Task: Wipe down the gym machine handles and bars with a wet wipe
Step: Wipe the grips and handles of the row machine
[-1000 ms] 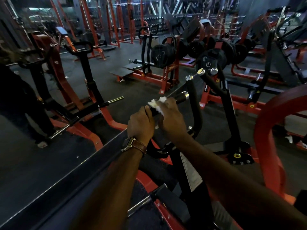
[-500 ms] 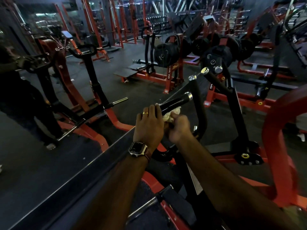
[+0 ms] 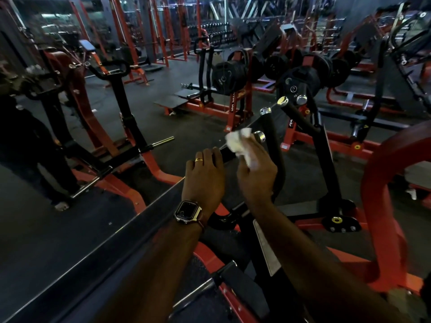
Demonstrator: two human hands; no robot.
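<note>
A black handle (image 3: 227, 153) with a chrome end cap (image 3: 259, 136) sticks out from the machine in front of me. My left hand (image 3: 204, 178), with a gold ring and a wristwatch, grips the handle's near part. My right hand (image 3: 255, 173) holds a crumpled white wet wipe (image 3: 240, 143) wrapped over the handle near its cap. Two more black handles with chrome caps, one (image 3: 270, 127) upright and one (image 3: 296, 115) slanting, rise just behind.
A mirror wall (image 3: 70, 206) runs along my left and reflects the machine. A curved red frame arm (image 3: 377, 183) stands at my right. Racks of black weight plates (image 3: 231, 74) and red benches fill the floor beyond.
My right hand has slid the wipe up the handle from beside my left hand to the chrome end. My left hand keeps its grip.
</note>
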